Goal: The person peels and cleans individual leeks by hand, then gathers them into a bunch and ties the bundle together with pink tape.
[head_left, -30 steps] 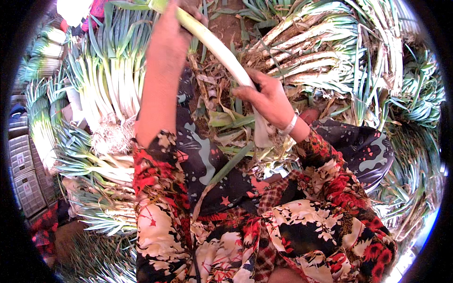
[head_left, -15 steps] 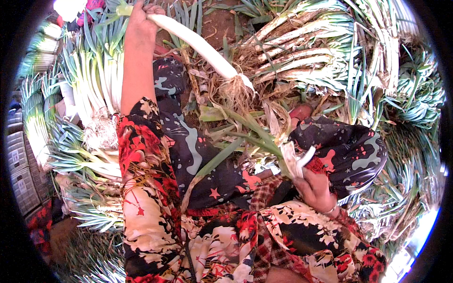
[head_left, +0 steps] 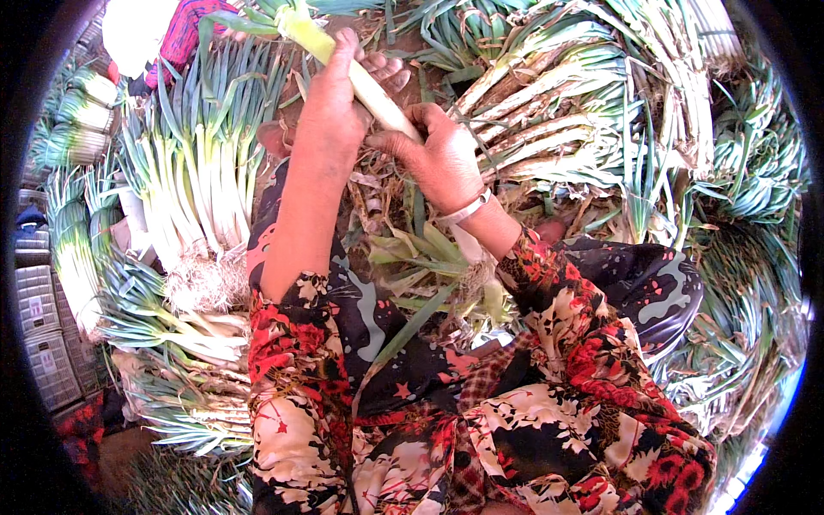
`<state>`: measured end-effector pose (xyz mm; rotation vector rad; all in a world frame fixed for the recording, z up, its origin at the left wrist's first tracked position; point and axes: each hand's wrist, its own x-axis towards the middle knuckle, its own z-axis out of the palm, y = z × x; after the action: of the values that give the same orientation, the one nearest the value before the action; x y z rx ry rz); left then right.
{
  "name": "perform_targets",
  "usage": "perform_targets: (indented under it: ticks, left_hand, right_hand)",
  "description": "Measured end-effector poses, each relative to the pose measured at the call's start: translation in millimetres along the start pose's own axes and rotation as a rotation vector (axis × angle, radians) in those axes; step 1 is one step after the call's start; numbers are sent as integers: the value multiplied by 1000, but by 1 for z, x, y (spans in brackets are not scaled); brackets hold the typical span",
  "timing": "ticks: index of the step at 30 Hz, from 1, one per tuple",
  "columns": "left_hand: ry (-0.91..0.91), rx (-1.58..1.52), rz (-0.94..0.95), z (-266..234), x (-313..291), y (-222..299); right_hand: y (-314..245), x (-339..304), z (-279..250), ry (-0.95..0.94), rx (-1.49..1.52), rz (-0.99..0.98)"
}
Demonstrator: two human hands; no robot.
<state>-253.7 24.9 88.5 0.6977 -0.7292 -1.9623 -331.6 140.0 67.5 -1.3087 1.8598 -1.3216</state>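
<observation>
A long leek (head_left: 378, 96) slants across the upper middle, its green top far left of its white stem. My left hand (head_left: 339, 107) holds it near the top, thumb on one side and fingers curled loosely behind. Lower on the stem, my right hand (head_left: 442, 159) is closed around it with thumb and fingers. Below my right wrist shows a white stem end with fine roots (head_left: 475, 276), which appears to belong to the same leek. Peeled leaves (head_left: 412, 257) lie between my legs, and one long green leaf (head_left: 403, 335) rests across my lap.
Upright trimmed leeks with roots (head_left: 193, 189) stand on the left, above more lying leeks (head_left: 197, 386). Unpeeled, soil-stained leeks (head_left: 549, 112) are piled at the upper right. Pale crates (head_left: 39, 318) stand at the far left. Another person's patterned sleeve (head_left: 184, 39) shows at the top left.
My left hand has brought the leek rightward and nearer. My right hand has let go of the stripped leaves at my lap and moved up onto the leek's stem.
</observation>
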Motion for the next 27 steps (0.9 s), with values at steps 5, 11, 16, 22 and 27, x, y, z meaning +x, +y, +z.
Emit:
perform_targets:
  ticks: [5, 11, 16, 22, 27]
  left_hand:
    - [-107, -106, 24, -14, 6, 16]
    - [-118, -37, -45, -14, 3, 15]
    - [-52, -30, -70, 2, -16, 18]
    - [-151, -49, 49, -4, -3, 23]
    - [-54, 43, 166, -15, 11, 35]
  right_hand:
    - [7, -21, 9, 66, 219, -44]
    - [10, -25, 10, 190, 182, -65]
    - [16, -28, 5, 77, 371, 315]
    - [18, -54, 1, -13, 374, 142]
    - [36, -79, -6, -53, 250, 120]
